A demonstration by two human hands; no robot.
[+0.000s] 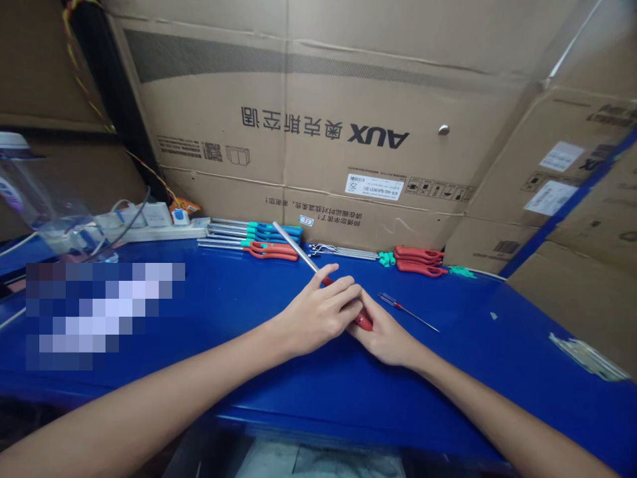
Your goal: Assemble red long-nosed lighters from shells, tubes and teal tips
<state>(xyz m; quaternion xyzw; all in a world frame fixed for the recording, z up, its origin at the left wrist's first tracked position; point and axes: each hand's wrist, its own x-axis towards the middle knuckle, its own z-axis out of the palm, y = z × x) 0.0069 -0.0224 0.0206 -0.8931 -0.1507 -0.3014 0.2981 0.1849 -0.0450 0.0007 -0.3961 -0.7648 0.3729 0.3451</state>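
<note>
Red-handled lighter (298, 249), long type, one: held aslant above the blue table (239, 305), its metal tube pointing forward and left of the hands. Left hand (323, 315): fingers curled over the handle toward the tube. Right hand (381, 332): wrapped about the butt end, the two hands together and overlapping. Handle largely covered; whether any finger presses a part cannot be told.

Handling, as judged: light; stiff throughout; tube smooth and likely slippery; handle probably hard plastic, liable to crack under force. Best hold: the handle, with the tube left free.

Containers: one clear plastic bottle (64, 226), white-capped, well left of the hands; amount of liquid uncertain. One orange packet (185, 204), beyond and left of the hands, near the power strip (164, 231); contents not visible.

Loose stock: finished-looking lighters (276, 232), blue and orange-red handles, stacked beyond the left hand. Metal tubes (351, 252), teal pieces (386, 259) and red handles (419, 253), in a row beyond the right hand. Screwdriver (398, 305), clear-handled, just right of the right hand.
</note>
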